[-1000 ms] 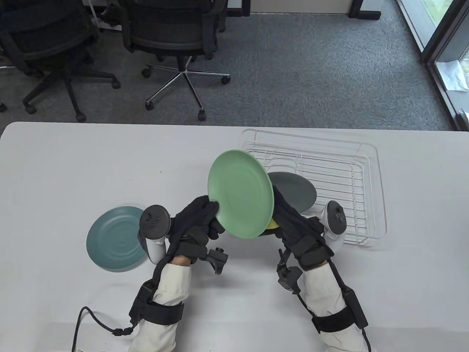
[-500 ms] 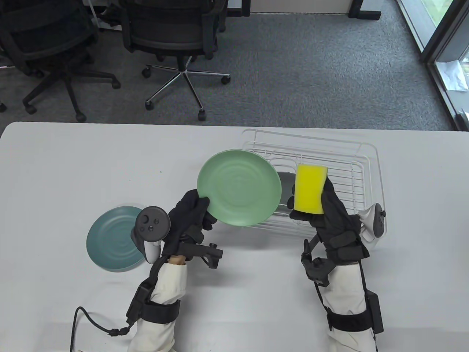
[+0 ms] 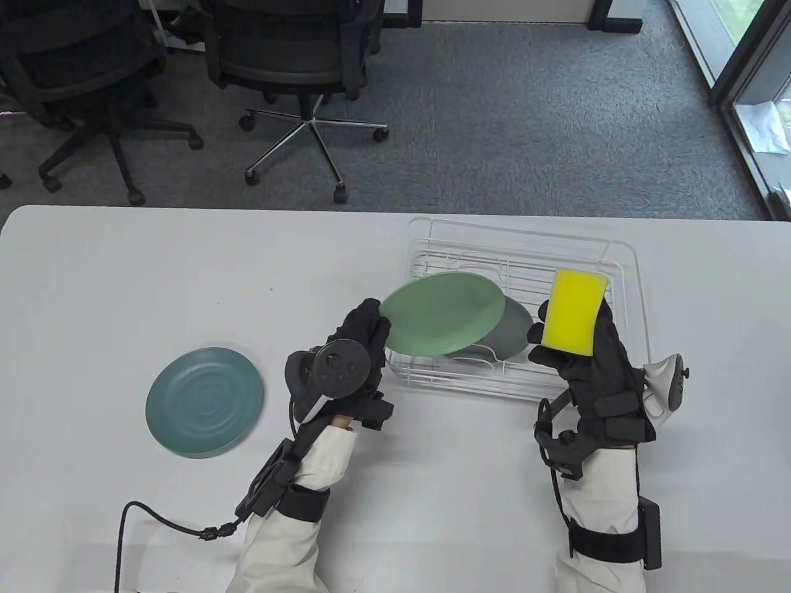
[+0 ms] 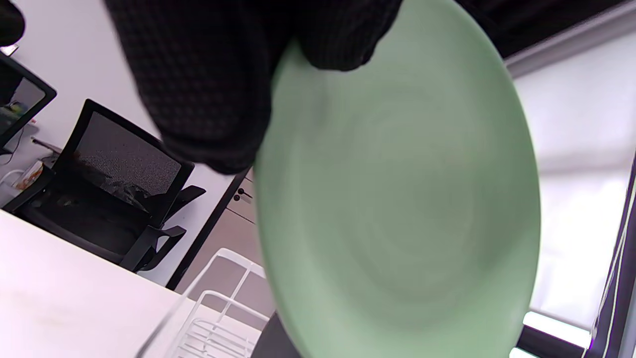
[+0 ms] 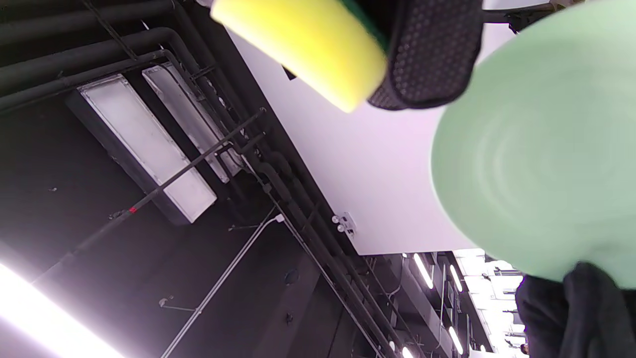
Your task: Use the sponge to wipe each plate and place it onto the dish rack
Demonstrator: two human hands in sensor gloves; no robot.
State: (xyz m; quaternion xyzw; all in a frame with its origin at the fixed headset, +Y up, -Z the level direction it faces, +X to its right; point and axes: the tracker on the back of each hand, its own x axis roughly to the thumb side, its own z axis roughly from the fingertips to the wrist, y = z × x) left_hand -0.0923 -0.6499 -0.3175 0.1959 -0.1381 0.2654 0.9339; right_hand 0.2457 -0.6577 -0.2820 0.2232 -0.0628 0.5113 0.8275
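Note:
My left hand [image 3: 363, 327] grips the rim of a light green plate [image 3: 442, 314], held tilted over the near left part of the white wire dish rack [image 3: 618, 259]. The same plate fills the left wrist view [image 4: 397, 209], with my gloved fingers [image 4: 208, 84] curled over its edge. A dark grey plate [image 3: 511, 330] lies in the rack, partly under the green one. My right hand [image 3: 571, 346] holds a yellow sponge [image 3: 575, 312] upright above the rack's right half, apart from the plate. In the right wrist view the sponge [image 5: 303, 44] and green plate [image 5: 541, 149] both show.
A teal plate [image 3: 205, 401] lies flat on the white table [image 3: 123, 278] at the left, near my left forearm. Office chairs [image 3: 296, 55] stand on the carpet beyond the table's far edge. A black cable [image 3: 154, 525] runs along the table's near left.
The sponge came away from the green plate and moved right over the rack. My left hand carried the plate right and lowered it flatter over the rack, above the grey plate.

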